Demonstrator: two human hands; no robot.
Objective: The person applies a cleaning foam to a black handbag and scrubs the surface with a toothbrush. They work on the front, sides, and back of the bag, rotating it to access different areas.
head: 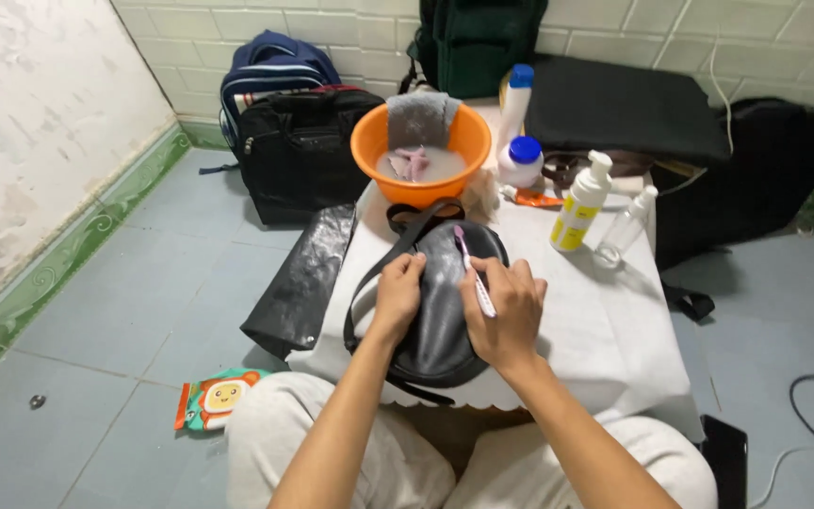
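Observation:
A black leather bag [441, 302] lies on a small table covered with a white cloth [605, 320]. My left hand [398, 294] presses down on the bag's left side, by its strap. My right hand [504, 311] grips a pink and white toothbrush [473, 275], whose head rests on the bag's upper surface. Behind the bag stands an orange basin [420, 151] holding cloudy water, a pinkish item and a grey cloth draped over its far rim.
A yellow and white pump bottle [578, 204], a clear spray bottle [626, 226] and two white bottles with blue caps [518, 141] stand at the table's right. Black bags [301, 151] and backpacks line the wall. A colourful wipes packet [216, 398] lies on the tiled floor.

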